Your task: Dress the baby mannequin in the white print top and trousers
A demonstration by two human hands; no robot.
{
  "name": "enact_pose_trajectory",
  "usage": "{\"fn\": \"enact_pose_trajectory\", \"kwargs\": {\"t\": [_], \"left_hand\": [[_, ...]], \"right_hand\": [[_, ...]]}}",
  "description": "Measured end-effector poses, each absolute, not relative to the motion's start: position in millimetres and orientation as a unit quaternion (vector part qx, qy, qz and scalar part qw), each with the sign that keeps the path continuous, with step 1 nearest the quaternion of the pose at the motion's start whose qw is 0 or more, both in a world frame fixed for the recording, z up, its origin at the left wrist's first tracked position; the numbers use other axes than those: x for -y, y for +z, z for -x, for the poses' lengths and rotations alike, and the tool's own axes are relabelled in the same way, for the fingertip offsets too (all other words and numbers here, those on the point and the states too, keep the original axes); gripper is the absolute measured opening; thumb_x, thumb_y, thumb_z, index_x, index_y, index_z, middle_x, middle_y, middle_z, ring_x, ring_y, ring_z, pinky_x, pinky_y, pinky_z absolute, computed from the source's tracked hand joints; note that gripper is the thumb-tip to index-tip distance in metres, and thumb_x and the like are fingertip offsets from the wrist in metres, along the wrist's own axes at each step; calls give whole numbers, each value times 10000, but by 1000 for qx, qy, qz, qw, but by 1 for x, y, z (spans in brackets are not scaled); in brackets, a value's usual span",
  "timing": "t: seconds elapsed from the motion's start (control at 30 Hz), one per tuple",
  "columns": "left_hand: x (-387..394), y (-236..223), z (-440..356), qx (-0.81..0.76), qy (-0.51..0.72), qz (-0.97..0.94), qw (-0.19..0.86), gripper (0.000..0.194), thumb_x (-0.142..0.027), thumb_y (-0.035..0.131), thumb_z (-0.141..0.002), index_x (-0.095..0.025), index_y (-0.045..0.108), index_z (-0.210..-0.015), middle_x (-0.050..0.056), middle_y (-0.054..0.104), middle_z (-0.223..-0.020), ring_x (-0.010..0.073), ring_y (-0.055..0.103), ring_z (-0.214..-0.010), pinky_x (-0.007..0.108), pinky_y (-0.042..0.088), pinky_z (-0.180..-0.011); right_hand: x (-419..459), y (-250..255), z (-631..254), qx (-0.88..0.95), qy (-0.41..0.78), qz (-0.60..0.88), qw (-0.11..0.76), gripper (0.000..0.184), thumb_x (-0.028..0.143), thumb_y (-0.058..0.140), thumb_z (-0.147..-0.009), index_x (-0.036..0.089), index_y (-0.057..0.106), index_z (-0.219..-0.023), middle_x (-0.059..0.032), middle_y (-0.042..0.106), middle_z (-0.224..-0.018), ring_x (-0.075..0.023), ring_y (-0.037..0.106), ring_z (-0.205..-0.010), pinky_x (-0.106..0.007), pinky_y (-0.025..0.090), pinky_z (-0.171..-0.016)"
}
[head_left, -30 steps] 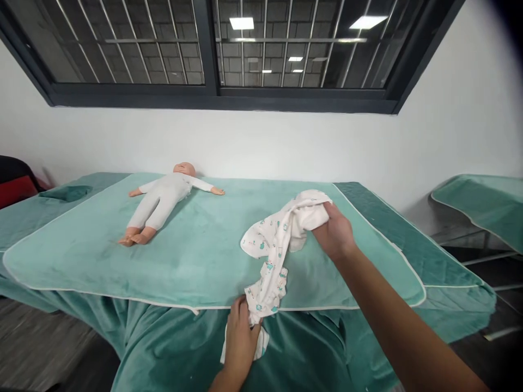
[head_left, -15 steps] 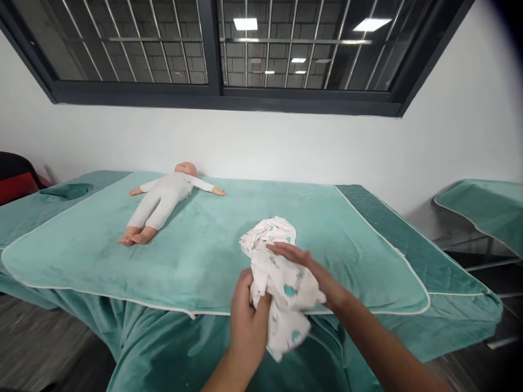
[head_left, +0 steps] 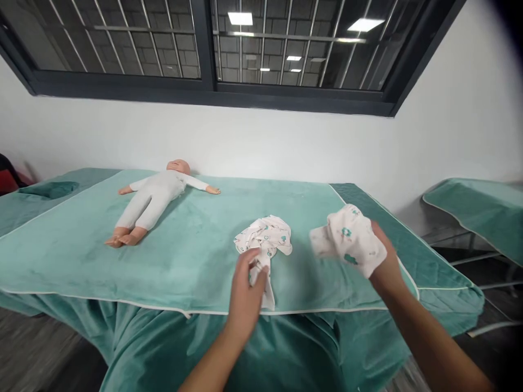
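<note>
My right hand [head_left: 384,253] holds up a bunched white cloth [head_left: 351,239] with a green print, above the right part of the green bed cover; the cloth hides most of its fingers. A second crumpled cloth [head_left: 265,234] of the same print lies on the cover in front of me, with a narrow end trailing toward the front edge. My left hand [head_left: 247,286] is at that narrow end, thumb and fingers curved and apart, with cloth showing between them. Whether the fingers touch it is hard to see.
A baby doll [head_left: 155,193] in a white suit lies on its back at the left of the green cover [head_left: 192,272], arms spread. Behind the bed are a white wall [head_left: 269,144] and a barred window [head_left: 208,49]. Another green-covered bed [head_left: 482,207] stands at right.
The cloth that was between both hands is now in my right hand, moved up and to the right. The other cloth lies on the cover by my left hand, whose fingers have spread.
</note>
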State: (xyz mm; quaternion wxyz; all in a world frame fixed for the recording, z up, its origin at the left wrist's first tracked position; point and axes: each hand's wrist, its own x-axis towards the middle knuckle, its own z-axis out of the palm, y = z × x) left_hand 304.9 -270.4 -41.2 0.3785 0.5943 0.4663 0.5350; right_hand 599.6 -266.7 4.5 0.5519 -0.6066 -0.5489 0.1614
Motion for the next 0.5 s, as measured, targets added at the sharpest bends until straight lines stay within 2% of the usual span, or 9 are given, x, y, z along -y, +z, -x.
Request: {"fn": "enact_pose_trajectory", "kwargs": {"t": [0.03, 0.13, 0.17, 0.2, 0.27, 0.37, 0.43, 0.5], "left_hand": [[260, -51, -297, -505, 551, -554, 367, 334, -261, 558, -895, -238, 578, -1227, 93, 564, -1334, 235, 547, -1245, 435, 451, -1081], [230, -74, -275, -563, 551, -517, 334, 544, -143, 551, -798, -222, 512, -1334, 111, 535, -1308, 223, 570, -1184, 386, 512, -978], [221, -79, -270, -564, 540, -532, 329, 610, -109, 529, -777, -233, 494, -1374, 112, 514, -1317, 211, 587, -1148, 366, 528, -936], [213, -81, -266, -560, 526, -553, 321, 645, -86, 514, -759, -243, 502, -1385, 111, 499, -1318, 205, 595, -1126, 352, 536, -903], [198, -80, -261, -548, 495, -608, 293, 609, -81, 518, -744, -253, 586, -1324, 108, 487, -1312, 216, 580, -1143, 356, 532, -898], [177, -69, -261, -549, 455, -656, 247, 375, -118, 584, -718, -218, 720, -1052, 107, 553, -1241, 265, 534, -1183, 416, 468, -994], [167, -56, -263, -556, 444, -660, 241, 227, -142, 588, -713, -198, 709, -896, 92, 630, -1092, 265, 557, -1095, 419, 451, -983], [161, -38, -265, -553, 449, -651, 261, 145, -188, 561, -752, -195, 662, -856, 49, 658, -919, 223, 585, -922, 358, 475, -860]], "right_hand": [[261, 6, -614, 556, 117, 634, 525, 462, 427, 603, -863, 282, 567, -1300, -136, 552, -1369, -366, 501, -1277, -561, 366, -1100], [250, -17, -637, 615, -10, 755, 225, 437, 289, 498, -901, 238, 577, -1328, -191, 537, -1359, -395, 561, -1159, -560, 453, -951], [247, -30, -639, 628, -24, 765, 143, 437, 250, 463, -910, 219, 577, -1331, -192, 556, -1340, -401, 560, -1152, -567, 456, -935], [245, -43, -641, 627, -57, 770, 98, 446, 248, 424, -932, 208, 555, -1357, -189, 551, -1360, -413, 534, -1187, -586, 441, -948], [240, -62, -642, 633, -93, 768, 39, 459, 255, 362, -965, 193, 519, -1392, -190, 537, -1391, -414, 510, -1216, -591, 441, -947], [236, -64, -650, 643, -60, 764, -14, 492, 280, 360, -971, 211, 455, -1449, -195, 507, -1434, -393, 523, -1227, -573, 461, -938], [237, -52, -653, 651, -9, 758, -41, 615, 313, 467, -927, 221, 349, -1524, -196, 431, -1514, -396, 494, -1293, -577, 453, -972], [243, -40, -649, 663, 3, 746, -59, 816, 324, 586, -849, 234, 231, -1578, -176, 299, -1611, -420, 362, -1421, -617, 384, -1055]]}}
